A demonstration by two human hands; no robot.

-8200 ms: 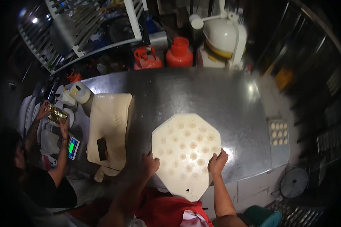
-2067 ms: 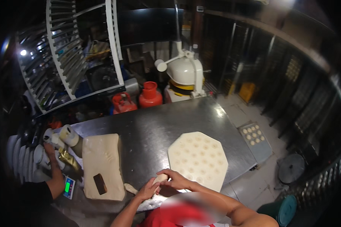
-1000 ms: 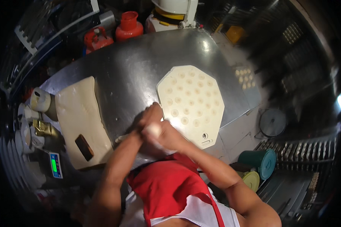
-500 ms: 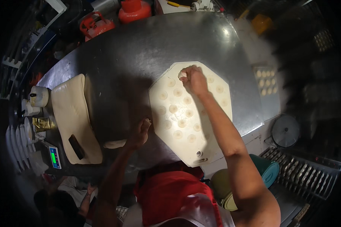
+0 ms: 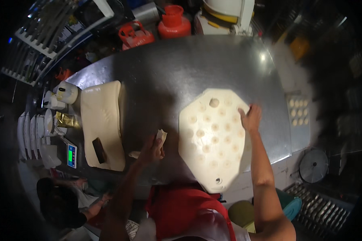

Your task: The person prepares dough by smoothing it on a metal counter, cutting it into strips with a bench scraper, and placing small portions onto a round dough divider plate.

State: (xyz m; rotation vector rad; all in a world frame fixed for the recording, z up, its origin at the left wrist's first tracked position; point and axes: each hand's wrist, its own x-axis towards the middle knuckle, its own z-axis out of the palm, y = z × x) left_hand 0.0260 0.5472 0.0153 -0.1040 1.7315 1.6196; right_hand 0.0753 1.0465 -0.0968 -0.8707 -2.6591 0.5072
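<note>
My left hand (image 5: 153, 149) is closed around a pale strip of dough (image 5: 161, 135), whose torn end sticks up past the fingers. To the right lies a cream board (image 5: 195, 154) with cut corners, marked with rows of round ringed patterns. One small lump of dough (image 5: 214, 103) sits near its far end. At the board's right edge is my right hand (image 5: 251, 117), thumb over the board and fingers spread beyond the edge; whether it presses on the board I cannot tell. Another piece of dough (image 5: 134, 154) lies partly hidden behind my left wrist.
A large folded dough slab (image 5: 102, 116) with a dark scraper-like tool (image 5: 99, 150) rests on the metal table (image 5: 157, 64). Left of it stand a digital scale (image 5: 71, 156) and white pots (image 5: 66, 92). Another person (image 5: 60, 201) is at lower left. Red gas cylinders (image 5: 174, 24) stand beyond.
My right hand has let go of the dough lump, leaving it on the board, and moved right to the board's edge. More dough shows from my left hand. The view has shifted.
</note>
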